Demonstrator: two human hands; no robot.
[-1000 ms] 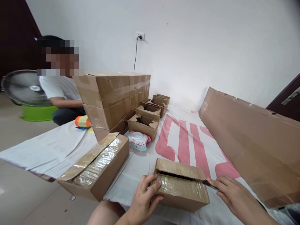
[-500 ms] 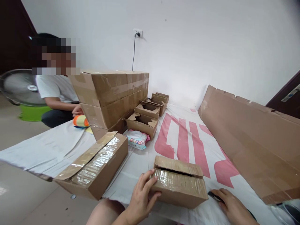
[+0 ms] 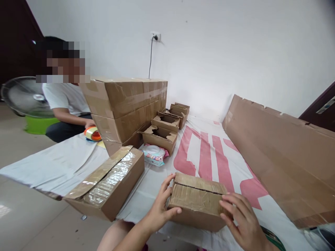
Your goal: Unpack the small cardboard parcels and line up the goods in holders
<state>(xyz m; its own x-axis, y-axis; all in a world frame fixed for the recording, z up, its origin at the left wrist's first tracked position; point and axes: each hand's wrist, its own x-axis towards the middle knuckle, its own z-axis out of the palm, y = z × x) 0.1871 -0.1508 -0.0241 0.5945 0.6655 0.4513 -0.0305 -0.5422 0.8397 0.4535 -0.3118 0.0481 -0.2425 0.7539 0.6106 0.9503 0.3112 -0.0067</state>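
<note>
In front of me a small cardboard box (image 3: 196,202) sits on the cloth, its two top flaps nearly meeting along a thin dark seam. My left hand (image 3: 163,204) grips its left end, thumb along the front edge and fingers round the far side. At the right end, my right hand (image 3: 239,216) holds the corner with curved fingers. Left of it lies a longer box (image 3: 104,184) with shiny tape and a gap between its flaps. Beyond that is a wet-wipes pack (image 3: 154,155).
Taped boxes (image 3: 128,101) are stacked at left, beside several open boxes (image 3: 161,137). A cardboard sheet (image 3: 282,157) leans along the right. A seated person (image 3: 66,97) has a hand near an orange-and-yellow roll (image 3: 92,133). A fan (image 3: 26,97) stands behind.
My right hand has left the small black object on the cloth and moved onto the box's right end. The box's flaps have come closer together. My left hand stays at the left end.
</note>
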